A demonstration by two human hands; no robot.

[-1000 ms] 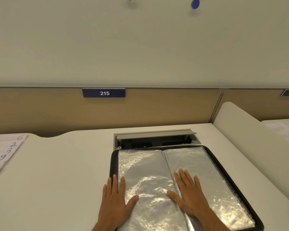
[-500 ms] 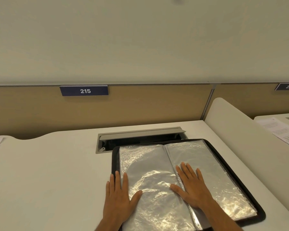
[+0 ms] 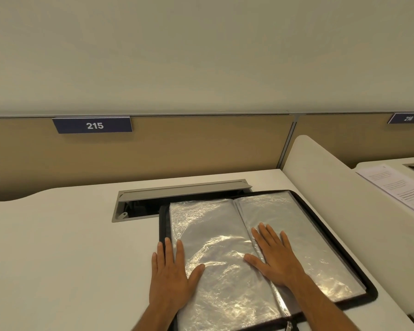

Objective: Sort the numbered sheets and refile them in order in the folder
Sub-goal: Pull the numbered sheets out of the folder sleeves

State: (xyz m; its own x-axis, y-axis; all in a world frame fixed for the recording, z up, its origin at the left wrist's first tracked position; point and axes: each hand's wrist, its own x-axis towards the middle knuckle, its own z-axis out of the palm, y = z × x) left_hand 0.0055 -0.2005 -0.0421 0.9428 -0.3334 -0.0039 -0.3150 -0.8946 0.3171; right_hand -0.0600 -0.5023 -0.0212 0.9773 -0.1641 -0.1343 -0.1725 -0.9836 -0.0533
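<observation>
left hand (image 3: 171, 271) flat on open folder (image 3: 339, 254), right hand (image 3: 276, 256) flat beside spine

Folder (image 3: 359, 271) near edge cut off by frame; printed sheet (image 3: 402, 187) (neighbouring desk) text too small.

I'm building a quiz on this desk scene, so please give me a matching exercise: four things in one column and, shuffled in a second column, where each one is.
Things:
1. left hand
2. right hand
3. sign 215
4. printed sheet

Places:
A. on the neighbouring desk, far right
B. flat across the left edge of the open folder
C. on the tan partition behind the desk
D. flat on the plastic sleeves, by the folder's centre fold

Pairs: 1-B, 2-D, 3-C, 4-A
</observation>
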